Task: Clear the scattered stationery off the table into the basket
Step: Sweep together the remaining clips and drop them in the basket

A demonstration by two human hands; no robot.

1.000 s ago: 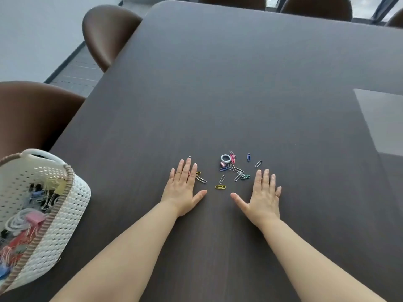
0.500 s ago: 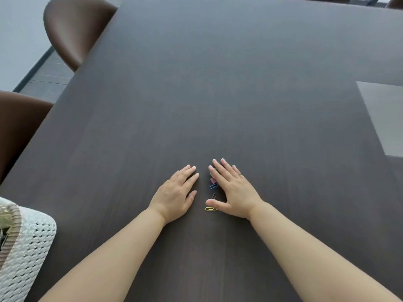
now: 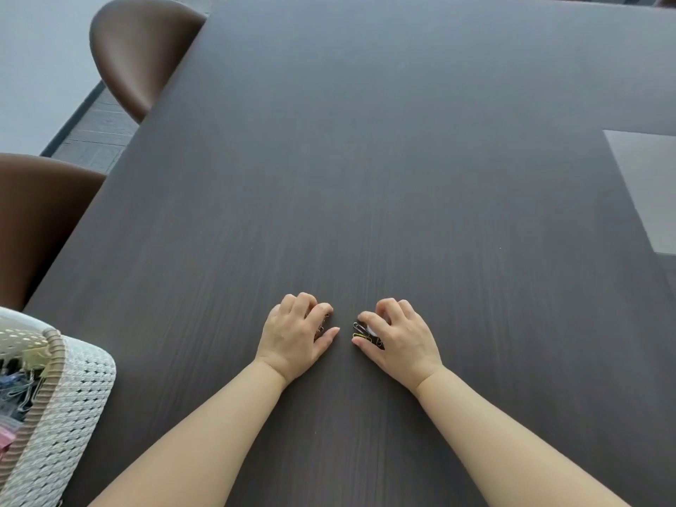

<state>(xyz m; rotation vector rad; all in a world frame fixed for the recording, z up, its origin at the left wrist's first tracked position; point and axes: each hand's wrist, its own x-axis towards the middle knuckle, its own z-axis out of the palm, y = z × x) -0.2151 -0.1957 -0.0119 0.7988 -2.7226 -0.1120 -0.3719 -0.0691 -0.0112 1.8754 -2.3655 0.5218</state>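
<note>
My left hand [image 3: 292, 333] rests on the dark table [image 3: 365, 159] with its fingers curled over a few paper clips [image 3: 322, 325] that show between fingers and thumb. Just right of it, my right hand [image 3: 398, 336] is curled the same way over more paper clips [image 3: 362, 333], a yellow and a silver one peeking out by the thumb. The two hands are a few centimetres apart. A white woven basket [image 3: 69, 408] with a brown rim stands at the near left edge, holding binder clips and other stationery.
Two brown chairs stand along the table's left side, one at the far left [image 3: 139, 53] and one nearer [image 3: 40, 221]. A pale glossy rectangle [image 3: 647, 184] lies on the table at the right.
Both hands went from flat and spread around the scattered clips to swept together, then curled closed over the gathered clips. The view shifted, bringing more of the basket back in.
</note>
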